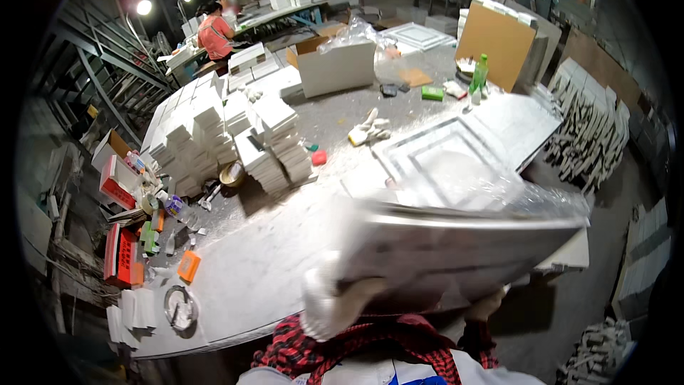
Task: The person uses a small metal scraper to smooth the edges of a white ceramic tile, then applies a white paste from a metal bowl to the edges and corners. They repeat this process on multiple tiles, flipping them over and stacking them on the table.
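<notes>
In front of my body I hold a large flat slab (456, 257), pale grey and smeared by motion, tilted up off the worktable. My left hand (329, 301), in a white glove, grips its left end with the fingers wrapped round the edge. At its lower right edge my right hand (488, 305) is closed on it, mostly hidden by the slab. Behind it lie a framed marble panel (442, 150) and crumpled clear plastic film (541, 199). A plain pale marble slab (263, 257) lies on the table to the left.
Stacks of white tiles (263, 146) stand at the back left. A round dish of white paste (182, 310) and an orange box (188, 266) sit front left. Farther back are gloves (369, 128), a green bottle (479, 75) and a cardboard-faced panel (495, 43). Another person (215, 32) works far left.
</notes>
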A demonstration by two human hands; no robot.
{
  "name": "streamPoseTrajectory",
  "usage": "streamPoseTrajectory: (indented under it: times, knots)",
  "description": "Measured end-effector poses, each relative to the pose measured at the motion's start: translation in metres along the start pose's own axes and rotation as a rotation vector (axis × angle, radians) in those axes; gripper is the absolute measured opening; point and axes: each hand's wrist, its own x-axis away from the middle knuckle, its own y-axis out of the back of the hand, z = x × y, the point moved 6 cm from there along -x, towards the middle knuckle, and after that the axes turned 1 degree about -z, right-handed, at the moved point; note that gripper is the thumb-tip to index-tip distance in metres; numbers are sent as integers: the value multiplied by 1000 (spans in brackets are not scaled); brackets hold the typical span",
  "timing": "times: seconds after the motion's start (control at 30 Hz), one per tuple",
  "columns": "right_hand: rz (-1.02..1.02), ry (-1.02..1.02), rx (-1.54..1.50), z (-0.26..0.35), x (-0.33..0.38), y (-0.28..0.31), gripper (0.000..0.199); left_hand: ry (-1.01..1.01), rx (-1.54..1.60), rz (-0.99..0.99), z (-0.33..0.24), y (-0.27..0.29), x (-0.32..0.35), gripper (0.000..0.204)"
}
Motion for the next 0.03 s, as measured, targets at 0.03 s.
streamPoseTrajectory:
  times: [0.03]
  knots:
    - [31,8,-1,10,-22,-8,52,-58,20,92,-5,-30,-9,34]
